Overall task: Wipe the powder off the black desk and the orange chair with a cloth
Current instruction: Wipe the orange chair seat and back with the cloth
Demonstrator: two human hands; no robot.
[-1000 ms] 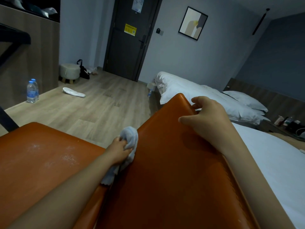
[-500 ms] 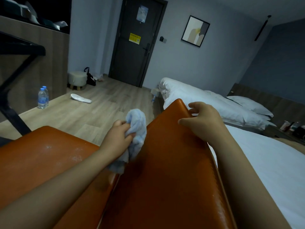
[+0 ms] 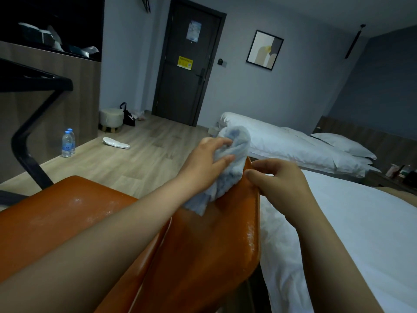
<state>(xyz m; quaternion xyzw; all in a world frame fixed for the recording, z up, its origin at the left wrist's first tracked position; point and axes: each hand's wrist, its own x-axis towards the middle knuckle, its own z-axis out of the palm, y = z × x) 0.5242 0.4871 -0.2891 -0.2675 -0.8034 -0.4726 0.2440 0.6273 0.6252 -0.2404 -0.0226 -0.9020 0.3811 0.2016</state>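
the left hand (image 3: 203, 163) clutches a pale blue cloth (image 3: 228, 168), fluffy terry bunched into a soft lump, with its fingers spread over the top and a loose ragged tail hanging below the palm. the bunch sits pressed against the top corner of the orange chair (image 3: 203, 256), whose back is smooth, slightly glossy leather-like padding with a rounded, stitched edge. just beside the cloth, the right hand (image 3: 277, 179) curls its thumb and fingers around that same top edge, gripping it. below the right hand, white powder (image 3: 250, 238) streaks the rounded side seam in a grainy line. under the left forearm the flat seat carries more faint, dusty smears. far beyond the left hand stands the black desk (image 3: 33, 80), a matt top on an angled tubular leg. to the right of the right hand lies a bed (image 3: 361, 222) in creased white linen.
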